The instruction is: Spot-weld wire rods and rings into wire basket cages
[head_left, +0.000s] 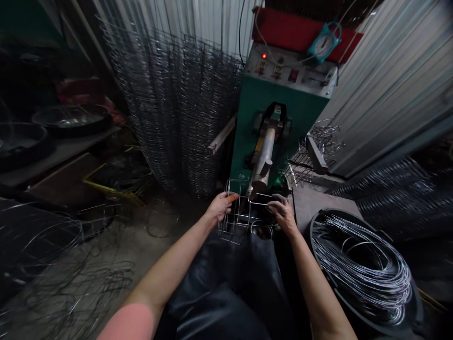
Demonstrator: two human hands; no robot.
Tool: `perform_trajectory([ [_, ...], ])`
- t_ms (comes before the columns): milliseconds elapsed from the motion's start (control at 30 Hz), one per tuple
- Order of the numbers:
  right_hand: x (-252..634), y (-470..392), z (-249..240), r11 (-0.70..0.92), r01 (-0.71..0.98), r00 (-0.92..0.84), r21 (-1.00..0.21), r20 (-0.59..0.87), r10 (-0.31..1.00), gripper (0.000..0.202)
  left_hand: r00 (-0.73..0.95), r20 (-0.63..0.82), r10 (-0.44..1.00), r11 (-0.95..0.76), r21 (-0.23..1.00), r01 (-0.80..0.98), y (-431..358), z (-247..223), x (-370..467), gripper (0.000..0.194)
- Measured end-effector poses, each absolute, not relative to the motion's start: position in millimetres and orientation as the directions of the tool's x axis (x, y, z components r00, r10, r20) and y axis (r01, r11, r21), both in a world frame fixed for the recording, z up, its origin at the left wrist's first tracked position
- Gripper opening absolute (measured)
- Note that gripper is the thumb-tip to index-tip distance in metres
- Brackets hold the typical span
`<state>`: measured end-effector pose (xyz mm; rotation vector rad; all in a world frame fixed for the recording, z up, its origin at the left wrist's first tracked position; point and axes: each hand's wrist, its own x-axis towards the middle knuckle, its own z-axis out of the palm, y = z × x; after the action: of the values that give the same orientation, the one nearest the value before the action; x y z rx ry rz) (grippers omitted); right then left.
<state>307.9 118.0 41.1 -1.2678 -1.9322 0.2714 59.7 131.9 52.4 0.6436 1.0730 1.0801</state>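
Observation:
My left hand (pixel 221 206), with orange wrapping on a finger, is closed around the side of a wire frame (pixel 231 226) made of thin bent rods. My right hand (pixel 281 210) pinches the ends of a narrow U-shaped wire (pixel 261 203) that reaches left to the frame. Both pieces meet just under the tip of the metal arm (pixel 262 177) of a green machine (pixel 246 127). Whether the wire touches the frame there cannot be made out. Dark fabric covers my lap below the frame.
Tall stacks of wire frames (pixel 198 108) stand left of the machine. A round black tub (pixel 314 250) of wire rings (pixel 368 269) sits at the right. A red light (pixel 264 55) glows on the control panel (pixel 286 71). Loose wire (pixel 85 293) lies on the floor at left.

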Motion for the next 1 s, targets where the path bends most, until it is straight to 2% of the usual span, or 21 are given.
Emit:
perform_trajectory([
  [267,310.9,124.1,41.6,0.451,0.694,-0.208,-0.561,0.443,0.872,0.021,0.093,-0.391,0.916,0.397,0.843,-0.364,137.3,54.0,59.8,0.037],
  [467,303.6,120.5,42.7,0.445,0.697,-0.164,-0.563,0.478,0.863,0.023,0.114,-0.358,0.927,0.375,0.865,-0.333,137.5,56.7,59.1,0.038],
  [633,300.5,71.4,56.0,0.456,0.617,-0.203,-0.641,0.430,0.880,0.021,0.163,-0.300,0.940,0.338,0.887,-0.315,95.8,51.3,38.7,0.038],
  [700,317.0,42.4,56.6,0.390,0.562,-0.119,-0.730,0.395,0.911,0.026,0.189,-0.271,0.944,0.322,0.885,-0.337,68.1,51.1,20.1,0.035],
  [767,341.8,16.5,49.0,0.277,0.517,0.075,-0.810,0.365,0.928,0.036,0.178,-0.246,0.953,0.298,0.871,-0.390,41.7,57.5,-1.4,0.031],
  [833,363.4,-4.3,32.9,0.206,0.535,0.171,-0.819,0.344,0.923,0.045,0.130,-0.223,0.966,0.258,0.840,-0.477,21.8,69.6,-20.6,0.026],
  [867,368.9,-13.2,22.7,0.202,0.571,0.149,-0.796,0.342,0.928,0.050,0.104,-0.231,0.967,0.251,0.814,-0.524,14.8,76.3,-27.6,0.022],
  [933,365.2,-29.6,2.4,0.262,0.653,-0.002,-0.711,0.344,0.939,0.063,0.098,-0.304,0.948,0.300,0.743,-0.598,4.7,86.7,-34.8,0.012],
  [1000,344.3,-46.0,-13.2,0.362,0.696,-0.164,-0.621,0.353,0.921,0.073,0.187,-0.408,0.894,0.427,0.646,-0.632,-3.4,88.9,-33.2,0.010],
])
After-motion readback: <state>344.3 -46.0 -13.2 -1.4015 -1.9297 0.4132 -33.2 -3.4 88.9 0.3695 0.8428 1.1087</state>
